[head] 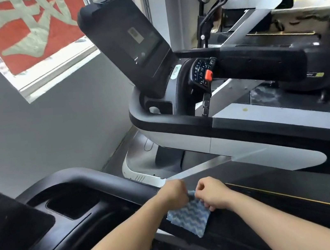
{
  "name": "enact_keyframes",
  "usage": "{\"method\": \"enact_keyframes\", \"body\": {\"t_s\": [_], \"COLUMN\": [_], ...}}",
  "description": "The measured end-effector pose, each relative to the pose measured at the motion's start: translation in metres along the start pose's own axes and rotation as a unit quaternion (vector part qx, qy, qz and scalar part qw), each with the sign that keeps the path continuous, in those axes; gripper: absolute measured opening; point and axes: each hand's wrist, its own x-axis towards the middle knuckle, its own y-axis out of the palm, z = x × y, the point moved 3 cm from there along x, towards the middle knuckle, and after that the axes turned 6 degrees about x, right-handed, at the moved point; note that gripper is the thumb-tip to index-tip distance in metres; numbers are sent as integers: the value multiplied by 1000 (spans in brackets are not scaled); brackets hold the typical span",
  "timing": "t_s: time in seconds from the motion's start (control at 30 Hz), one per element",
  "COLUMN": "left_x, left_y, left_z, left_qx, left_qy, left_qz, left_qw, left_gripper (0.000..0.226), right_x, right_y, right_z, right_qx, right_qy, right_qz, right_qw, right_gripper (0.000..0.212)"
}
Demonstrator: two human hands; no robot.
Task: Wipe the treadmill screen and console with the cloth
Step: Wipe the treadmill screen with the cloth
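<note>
A blue and white zigzag cloth [190,216] hangs between my two hands low in the view. My left hand [173,192] pinches its upper left edge and my right hand [212,193] pinches its upper right edge, fingers curled. Both hands are over the side rail of the nearest treadmill [85,202]. The neighbouring treadmill's dark screen [135,41] tilts up ahead, well beyond my hands. Its console [176,92] carries a keypad [201,71] and a red stop button [208,74].
A black cup-holder recess [72,202] sits in the near console at lower left. A grey wall and a window with a red banner [32,27] fill the left. More gym machines [271,10] stand at the upper right.
</note>
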Motion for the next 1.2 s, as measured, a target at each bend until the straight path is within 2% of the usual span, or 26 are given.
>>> {"method": "enact_keyframes", "body": {"t_s": [0.13, 0.23, 0.37, 0.57, 0.67, 0.77, 0.9, 1.03, 1.1, 1.17, 1.2], "left_x": [-2, -7, -21, -65, -96, -129, -182, -247, -281, -309, -321], "left_y": [-21, -46, -87, -150, -176, -195, -212, -218, -215, -207, -202], "left_z": [3, 10, 17, 45, 61, 79, 109, 150, 177, 205, 218], "left_qx": [-107, -219, -334, -455, -451, -419, -360, -273, -244, -277, -336], "left_qy": [-15, -23, -9, 41, 55, 34, -35, -137, -198, -243, -243], "left_qz": [-26, -82, -123, -196, -242, -309, -393, -489, -513, -505, -490], "left_qw": [994, 972, 935, 867, 857, 853, 845, 817, 799, 781, 767], "left_gripper": [17, 14, 25, 47, 61, 59, 51, 37, 40, 50, 53], "right_x": [5, 12, 13, 3, -2, -7, -21, -41, -56, -75, -86], "right_y": [-1, -2, -9, -3, 12, 39, 81, 126, 152, 176, 188], "right_z": [15, 36, 83, 164, 207, 249, 299, 342, 362, 379, 386], "right_qx": [23, 64, 149, 302, 343, 352, 366, 368, 353, 343, 338], "right_qy": [-11, -49, -115, -188, -211, -216, -211, -208, -213, -224, -232], "right_qz": [-9, -11, -26, 35, 94, 148, 195, 260, 304, 331, 345], "right_qw": [1000, 997, 982, 934, 911, 899, 885, 868, 859, 850, 845], "right_gripper": [4, 11, 11, 20, 17, 12, 23, 21, 23, 22, 20]}}
